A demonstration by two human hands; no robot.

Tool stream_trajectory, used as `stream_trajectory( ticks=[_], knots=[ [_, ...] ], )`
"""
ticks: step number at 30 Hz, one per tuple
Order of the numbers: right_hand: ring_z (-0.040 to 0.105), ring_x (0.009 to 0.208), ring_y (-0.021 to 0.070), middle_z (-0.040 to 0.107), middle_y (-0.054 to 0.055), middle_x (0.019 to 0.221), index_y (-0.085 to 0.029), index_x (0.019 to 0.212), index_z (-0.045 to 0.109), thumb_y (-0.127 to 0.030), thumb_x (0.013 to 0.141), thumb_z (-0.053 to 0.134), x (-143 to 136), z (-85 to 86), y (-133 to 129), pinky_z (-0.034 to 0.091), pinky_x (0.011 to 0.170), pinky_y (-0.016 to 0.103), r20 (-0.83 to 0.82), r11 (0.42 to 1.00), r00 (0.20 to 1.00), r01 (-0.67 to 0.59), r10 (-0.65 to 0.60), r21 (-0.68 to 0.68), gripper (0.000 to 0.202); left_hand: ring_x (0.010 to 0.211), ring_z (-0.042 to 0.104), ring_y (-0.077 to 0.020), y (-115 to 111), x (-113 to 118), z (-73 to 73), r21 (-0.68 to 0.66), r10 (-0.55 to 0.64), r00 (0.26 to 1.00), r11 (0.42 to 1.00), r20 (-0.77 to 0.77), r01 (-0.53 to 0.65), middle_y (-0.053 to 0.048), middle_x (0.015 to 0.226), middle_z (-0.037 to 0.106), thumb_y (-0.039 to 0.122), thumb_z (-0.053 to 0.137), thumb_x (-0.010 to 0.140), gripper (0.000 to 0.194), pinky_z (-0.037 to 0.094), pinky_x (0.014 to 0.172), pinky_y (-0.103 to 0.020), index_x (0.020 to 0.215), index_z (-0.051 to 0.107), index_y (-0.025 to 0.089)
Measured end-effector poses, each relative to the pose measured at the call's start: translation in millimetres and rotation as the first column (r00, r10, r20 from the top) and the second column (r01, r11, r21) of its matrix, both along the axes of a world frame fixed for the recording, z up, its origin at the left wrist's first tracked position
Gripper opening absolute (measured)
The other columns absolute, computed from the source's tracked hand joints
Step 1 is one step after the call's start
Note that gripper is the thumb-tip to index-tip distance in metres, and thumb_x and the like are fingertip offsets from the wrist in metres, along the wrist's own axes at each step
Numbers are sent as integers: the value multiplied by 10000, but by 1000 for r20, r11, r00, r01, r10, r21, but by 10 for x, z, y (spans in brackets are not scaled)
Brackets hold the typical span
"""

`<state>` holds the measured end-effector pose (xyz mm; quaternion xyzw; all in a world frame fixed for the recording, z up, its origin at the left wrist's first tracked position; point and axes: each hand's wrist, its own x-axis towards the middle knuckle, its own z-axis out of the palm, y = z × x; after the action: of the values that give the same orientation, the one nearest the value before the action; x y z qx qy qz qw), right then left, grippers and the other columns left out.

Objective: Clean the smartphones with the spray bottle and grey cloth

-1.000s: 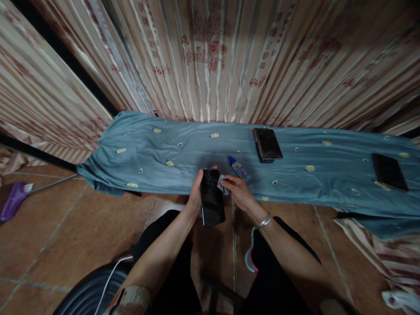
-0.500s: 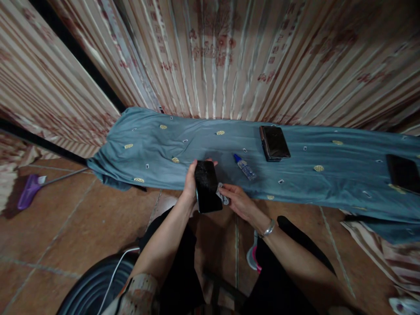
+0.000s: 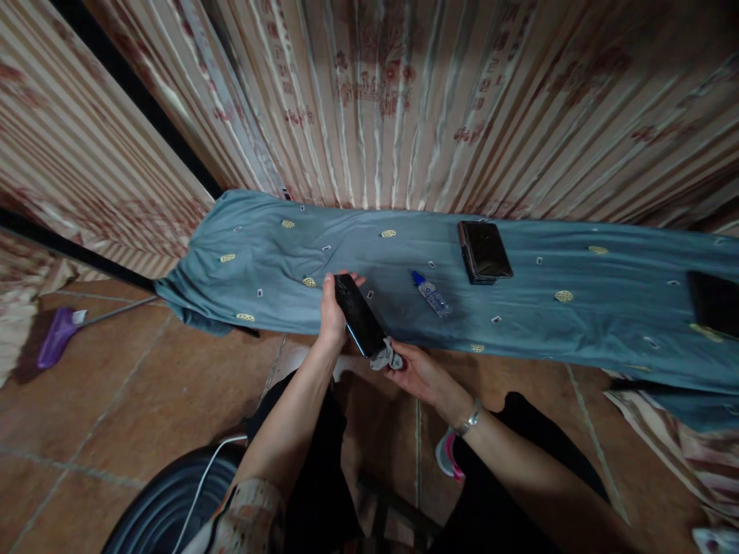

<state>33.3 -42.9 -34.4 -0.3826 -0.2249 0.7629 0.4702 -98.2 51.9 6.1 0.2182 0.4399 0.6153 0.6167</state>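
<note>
My left hand (image 3: 333, 314) is closed round the upper left side of a black smartphone (image 3: 359, 315), which is tilted above the front edge of the cloth-covered surface. The phone's screen has marks near its top. In my right hand (image 3: 414, 372) I pinch a crumpled grey cloth (image 3: 386, 355), pressed against the phone's lower right corner. A clear bottle with a blue cap (image 3: 432, 295) lies on the blue-green cover to the right of the phone.
Farther right on the blue-green cover (image 3: 346, 238) lies a stack of dark phones (image 3: 486, 250), and another dark device (image 3: 713, 302) near the right edge. Striped curtains (image 3: 398, 108) hang behind. A purple broom (image 3: 56, 336) and a black ridged round object (image 3: 167, 504) are on the tiled floor.
My left hand has turned and tilted the phone so its lower end points right. My right hand has moved slightly down with the cloth, from the phone's right side to its lower corner.
</note>
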Motion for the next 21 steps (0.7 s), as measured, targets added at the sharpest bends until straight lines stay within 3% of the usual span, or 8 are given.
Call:
stream_trajectory(
  ticks=[4, 7, 14, 21],
  knots=[
    [626, 687, 160, 647, 23, 726, -189, 766, 632, -251, 819, 649, -39, -96, 18, 575, 635, 332, -96, 994, 993, 58, -67, -91, 84, 1013, 661, -212, 42, 29, -40, 26, 54, 997, 998, -49, -53, -77, 988, 711, 568, 517, 823, 438, 485, 836, -279, 985, 619, 175],
    [630, 691, 148, 636, 33, 761, -171, 759, 630, -207, 847, 610, -72, -114, 1, 577, 637, 317, -171, 985, 985, 5, -35, -175, 96, 981, 667, -198, 66, 43, -54, 51, 88, 995, 995, -51, -86, -64, 982, 704, 532, 526, 835, 387, 493, 823, -272, 983, 617, 186],
    [640, 728, 123, 663, 59, 810, -137, 793, 648, -151, 894, 533, -156, 96, -61, 544, 587, 229, -308, 896, 948, -62, -85, -439, 154, 898, 673, -184, 75, 66, -74, 86, 94, 994, 992, -61, -89, -62, 991, 685, 477, 520, 863, 330, 509, 827, -302, 1002, 604, 190],
    [623, 693, 113, 669, 63, 796, -126, 788, 639, -123, 888, 510, -136, 193, -45, 517, 566, 213, -336, 885, 937, -79, -90, -458, 163, 1109, 615, -212, 3, 94, -7, 68, 18, 998, 997, 65, -23, -82, 1066, 689, 564, 455, 873, 456, 471, 928, -314, 1104, 594, 197]
  ],
)
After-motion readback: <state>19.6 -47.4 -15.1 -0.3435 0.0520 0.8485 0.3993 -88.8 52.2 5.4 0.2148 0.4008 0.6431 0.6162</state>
